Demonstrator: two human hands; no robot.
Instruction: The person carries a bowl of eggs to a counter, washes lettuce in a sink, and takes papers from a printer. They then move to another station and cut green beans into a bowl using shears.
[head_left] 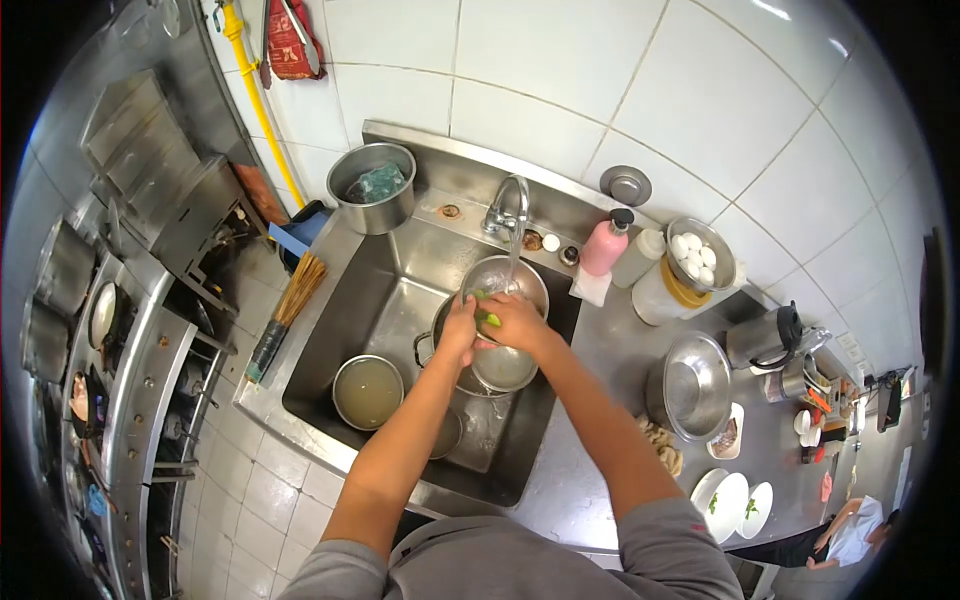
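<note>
Over the sink point(405, 295), my left hand point(459, 331) and my right hand point(514, 322) are closed together around a green vegetable point(489, 318), whose exact kind I cannot make out. Water from the curved tap point(516, 213) runs down close behind my fingers. Beneath my hands sits a metal bowl point(530, 274), with a perforated metal strainer point(503, 369) in front of it. A pot with a loop handle stands beside them, partly hidden by my hands. To the left, a round pot point(368, 392) holds cloudy liquid.
A steel pot point(385, 206) with a green item stands at the back left corner, near a bamboo brush point(283, 318). On the right are a pink pump bottle point(604, 243), a bowl of eggs point(697, 256), a steel basin point(690, 386) and white bowls point(729, 506). A person point(851, 532) stands far right.
</note>
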